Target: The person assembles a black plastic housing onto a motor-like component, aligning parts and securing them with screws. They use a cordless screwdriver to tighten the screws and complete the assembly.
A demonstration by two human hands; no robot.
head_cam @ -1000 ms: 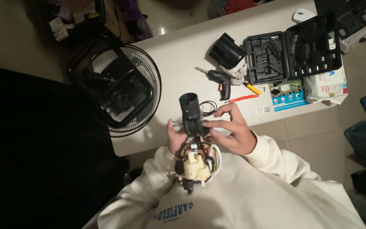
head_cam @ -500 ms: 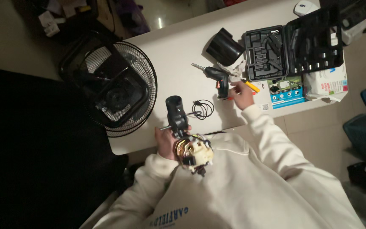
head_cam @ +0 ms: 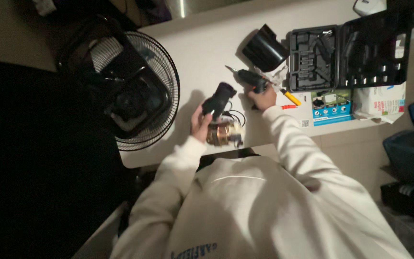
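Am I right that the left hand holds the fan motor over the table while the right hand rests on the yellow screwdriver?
Not quite. In the head view the right hand is on the dark cordless driver, not the yellow screwdriver, which lies untouched beside it. The rest stands: the left hand holds the fan motor over the table.

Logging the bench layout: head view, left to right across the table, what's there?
Fan cage → left hand holding the motor assembly → right hand on the power screwdriver → open tool case.
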